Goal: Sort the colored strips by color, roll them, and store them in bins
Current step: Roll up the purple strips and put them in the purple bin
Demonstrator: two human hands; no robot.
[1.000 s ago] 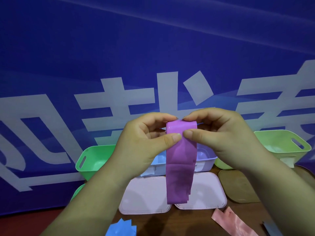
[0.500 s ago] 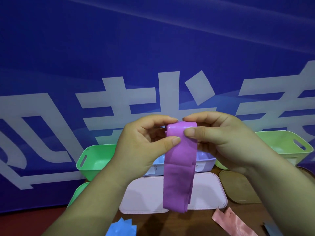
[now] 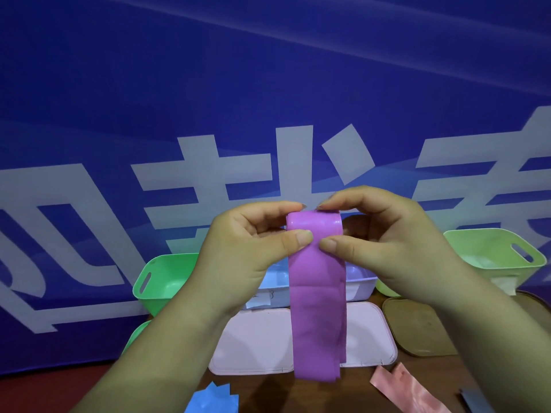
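1. The left hand (image 3: 247,242) and right hand (image 3: 387,242) meet at mid-frame. Each curls its fingers over the top of the purple strip (image 3: 317,308) and presses a thumb on its near face, the thumbs almost touching.
2. The strip is held in the air above the worktop (image 3: 357,391). Its long axis runs straight down the frame from the hands, and its free end hangs in front of the pink lids (image 3: 253,344).
3. Both hands sit equally near the curled-over top edge, so any rolling would likely work downward along the hanging length.
4. The lilac bin (image 3: 360,281) lies directly behind the strip, with one green bin (image 3: 161,278) at lower left and another (image 3: 495,251) at right.
5. The fingertips behind the strip are hidden, and so is how many turns the top has. The pink strip (image 3: 408,389) and blue strip (image 3: 211,400) are cut off at the bottom edge.
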